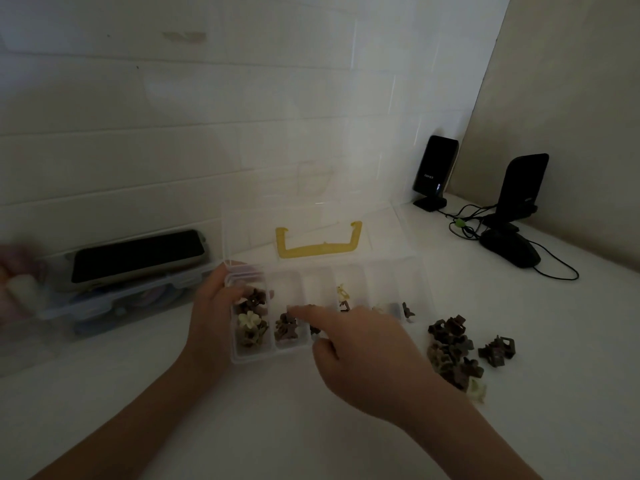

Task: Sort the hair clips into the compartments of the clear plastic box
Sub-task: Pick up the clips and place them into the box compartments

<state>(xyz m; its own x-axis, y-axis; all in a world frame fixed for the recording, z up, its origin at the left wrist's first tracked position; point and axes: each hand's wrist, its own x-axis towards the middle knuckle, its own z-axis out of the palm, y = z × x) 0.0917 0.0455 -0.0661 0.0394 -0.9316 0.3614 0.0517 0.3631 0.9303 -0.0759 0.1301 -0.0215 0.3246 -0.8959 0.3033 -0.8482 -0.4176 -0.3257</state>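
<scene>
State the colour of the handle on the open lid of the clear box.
The handle is yellow, seen in the head view.

Clear glossy plastic box (242,358)

Your right hand (363,344) hides part of the clear plastic box (420,271), and a blurred object (17,285) is cut off at the left edge.
</scene>
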